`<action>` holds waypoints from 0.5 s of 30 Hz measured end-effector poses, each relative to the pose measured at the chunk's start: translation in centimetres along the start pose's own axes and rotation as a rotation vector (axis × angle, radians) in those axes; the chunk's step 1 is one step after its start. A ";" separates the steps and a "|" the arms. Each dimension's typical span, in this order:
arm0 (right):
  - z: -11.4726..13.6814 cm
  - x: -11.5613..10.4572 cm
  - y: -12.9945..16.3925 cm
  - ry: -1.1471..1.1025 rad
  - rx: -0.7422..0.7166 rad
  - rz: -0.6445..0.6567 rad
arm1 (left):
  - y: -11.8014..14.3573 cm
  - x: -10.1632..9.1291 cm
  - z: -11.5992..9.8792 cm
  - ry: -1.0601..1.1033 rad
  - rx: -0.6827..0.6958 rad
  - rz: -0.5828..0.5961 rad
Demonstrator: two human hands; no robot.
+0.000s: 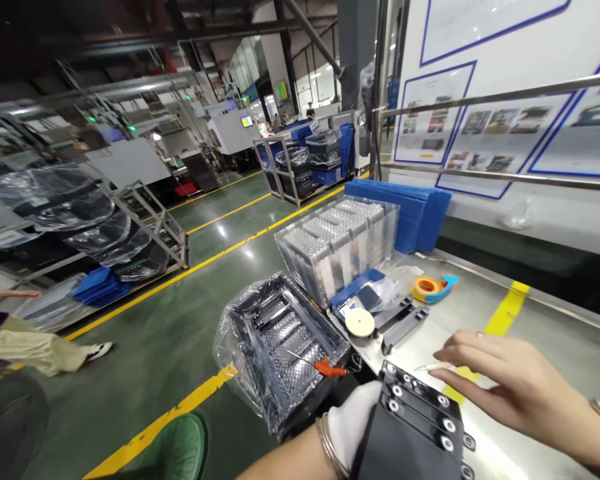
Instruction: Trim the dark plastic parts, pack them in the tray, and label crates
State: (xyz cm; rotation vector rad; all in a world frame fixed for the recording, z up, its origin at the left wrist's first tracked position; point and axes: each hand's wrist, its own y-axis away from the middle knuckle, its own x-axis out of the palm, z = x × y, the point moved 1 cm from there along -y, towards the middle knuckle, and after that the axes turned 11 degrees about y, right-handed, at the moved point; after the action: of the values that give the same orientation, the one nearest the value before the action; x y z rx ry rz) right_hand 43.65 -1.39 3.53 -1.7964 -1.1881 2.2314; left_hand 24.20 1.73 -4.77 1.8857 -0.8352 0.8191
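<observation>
My left hand [354,420], in a white glove, is wrapped round the left side of a black machined block [405,437] at the bottom of the view. Several holes with bright metal rings run along the block's upper face. Just right of it, my bare right hand [523,393] pinches a slim, pale, pointed tool [435,366] between thumb and fingers. The tool's tip hangs close to the block's far edge; whether it touches cannot be told. Beyond the block, two long black parts [405,328] lie on the metal tabletop [495,427].
Left of the table stands a plastic-lined black crate [280,427] with an orange-handled blow gun [330,367] over it. A cream disc [360,323], a tape dispenser [433,289] and a stack of clear trays [340,240] sit farther back. A person [30,343] is at far left.
</observation>
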 end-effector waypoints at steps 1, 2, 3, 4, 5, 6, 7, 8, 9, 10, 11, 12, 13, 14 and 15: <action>-0.2 0.0 -0.1 -0.007 -0.026 0.025 | 0.0 0.0 0.2 -0.006 -0.015 -0.028; -0.2 0.0 -0.1 -0.016 -0.043 0.043 | -0.1 0.1 0.4 -0.008 -0.030 -0.053; -0.2 0.1 -0.2 -0.022 -0.052 0.048 | -0.1 0.1 0.5 -0.006 -0.044 -0.068; -0.2 0.1 -0.2 -0.014 -0.049 0.046 | -0.1 0.2 0.6 -0.002 -0.052 -0.072; -0.2 0.2 -0.1 0.000 -0.040 0.038 | -0.1 0.2 0.6 0.002 -0.059 -0.070; -0.2 0.3 -0.1 0.007 -0.030 0.029 | 0.0 0.4 0.6 0.006 -0.067 -0.062; -0.2 0.4 0.0 0.001 -0.022 0.022 | 0.1 0.5 0.5 0.009 -0.070 -0.054; -0.2 0.5 0.0 -0.015 -0.020 0.017 | 0.3 0.7 0.4 0.006 -0.062 -0.054; -0.2 0.6 0.1 -0.036 -0.024 0.019 | 0.4 0.9 0.3 -0.003 -0.043 -0.065; -0.2 0.8 0.2 -0.048 -0.029 0.026 | 0.6 1.2 0.1 -0.014 -0.016 -0.085; -0.1 0.9 0.2 -0.035 -0.024 0.028 | 0.8 1.4 -0.1 -0.024 0.016 -0.107; 0.0 1.0 0.3 0.007 -0.002 0.025 | 0.9 1.5 -0.2 -0.035 0.040 -0.125; 0.1 1.0 0.4 0.059 0.044 0.015 | 1.0 1.7 -0.3 -0.043 0.052 -0.135; 0.4 1.0 0.5 0.096 0.107 -0.001 | 1.2 1.8 -0.4 -0.049 0.054 -0.134; 0.8 0.8 0.6 0.098 0.173 -0.011 | 1.3 1.8 -0.5 -0.051 0.048 -0.123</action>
State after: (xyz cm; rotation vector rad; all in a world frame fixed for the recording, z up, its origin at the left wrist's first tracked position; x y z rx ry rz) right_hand 42.97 -1.83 2.54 -1.8036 -0.9531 2.1382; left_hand 24.09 1.29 -2.54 1.9862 -0.7281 0.7236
